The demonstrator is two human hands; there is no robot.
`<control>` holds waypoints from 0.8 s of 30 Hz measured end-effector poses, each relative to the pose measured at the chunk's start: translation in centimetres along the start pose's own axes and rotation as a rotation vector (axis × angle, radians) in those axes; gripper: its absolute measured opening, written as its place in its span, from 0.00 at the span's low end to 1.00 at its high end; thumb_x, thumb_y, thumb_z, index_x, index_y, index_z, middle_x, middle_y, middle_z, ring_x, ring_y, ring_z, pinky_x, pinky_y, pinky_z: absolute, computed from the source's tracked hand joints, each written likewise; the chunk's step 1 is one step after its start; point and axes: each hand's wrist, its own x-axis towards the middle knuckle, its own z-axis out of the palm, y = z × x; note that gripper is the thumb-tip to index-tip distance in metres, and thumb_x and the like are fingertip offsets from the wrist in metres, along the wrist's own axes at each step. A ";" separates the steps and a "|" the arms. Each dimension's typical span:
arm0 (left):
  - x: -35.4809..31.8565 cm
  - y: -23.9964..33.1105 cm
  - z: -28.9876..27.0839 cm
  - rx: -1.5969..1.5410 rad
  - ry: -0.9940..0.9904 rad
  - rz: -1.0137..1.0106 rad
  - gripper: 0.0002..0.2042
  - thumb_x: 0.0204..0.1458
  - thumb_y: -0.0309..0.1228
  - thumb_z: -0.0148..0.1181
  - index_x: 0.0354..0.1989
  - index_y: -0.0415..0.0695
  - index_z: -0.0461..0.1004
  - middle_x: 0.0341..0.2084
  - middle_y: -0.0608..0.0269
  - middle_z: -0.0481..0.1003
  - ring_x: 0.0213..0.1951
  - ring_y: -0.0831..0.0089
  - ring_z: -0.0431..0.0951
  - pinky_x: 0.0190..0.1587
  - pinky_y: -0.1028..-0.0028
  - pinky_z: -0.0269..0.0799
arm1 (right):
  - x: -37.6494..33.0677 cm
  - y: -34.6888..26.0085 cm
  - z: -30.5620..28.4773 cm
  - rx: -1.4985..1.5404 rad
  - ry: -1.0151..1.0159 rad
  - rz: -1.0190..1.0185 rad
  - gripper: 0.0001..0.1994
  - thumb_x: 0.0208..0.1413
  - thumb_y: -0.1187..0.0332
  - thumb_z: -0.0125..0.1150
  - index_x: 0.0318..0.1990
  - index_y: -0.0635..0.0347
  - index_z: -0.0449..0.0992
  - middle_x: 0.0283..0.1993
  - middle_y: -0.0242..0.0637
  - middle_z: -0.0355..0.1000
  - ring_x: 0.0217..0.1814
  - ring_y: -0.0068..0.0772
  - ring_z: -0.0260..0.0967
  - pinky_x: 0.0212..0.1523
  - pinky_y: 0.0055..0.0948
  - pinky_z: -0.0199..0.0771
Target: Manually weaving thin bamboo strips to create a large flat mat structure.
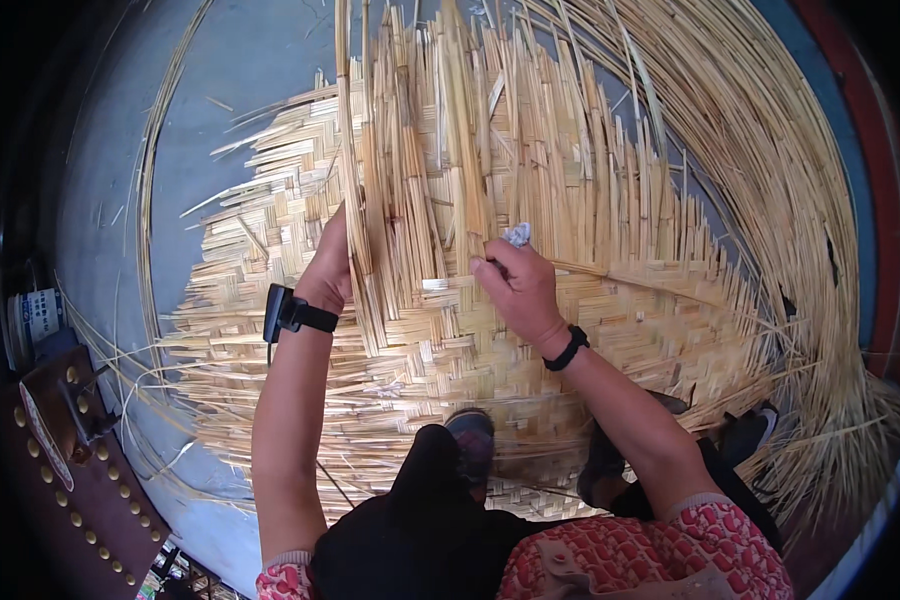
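Observation:
A partly woven mat of flat, straw-coloured reed strips point(550, 350) spreads over the floor in front of me and under my feet. At its left middle, my left hand point(335, 262) reaches in beneath several raised lengthwise strips point(358, 210). Those strips hide its fingers. My right hand point(518, 288) is closed in a pinch near the mat's middle, with a reed strip point(610, 273) running out from it to the right. A crumpled whitish wrapping point(517, 235) shows at its fingers. Loose strip ends stick up along the far side of the mat.
A thick bundle of long reeds point(760, 150) curves down the right side. At the lower left is a brown studded piece of furniture point(85, 450). My shoe point(470, 440) rests on the mat, and another dark shoe point(750, 430) shows at the right. Thin reeds point(150, 170) lie on the grey floor.

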 end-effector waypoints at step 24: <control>-7.3 -8.0 -1.6 0.092 0.560 0.670 0.04 0.55 0.18 0.56 0.35 0.38 0.77 0.39 0.58 0.79 0.36 0.75 0.79 0.38 0.78 0.79 | -3.2 6.6 -12.9 -0.739 -0.023 -0.036 0.12 0.51 0.66 0.65 0.43 0.56 0.76 0.39 0.45 0.75 0.43 0.54 0.70 0.43 0.46 0.69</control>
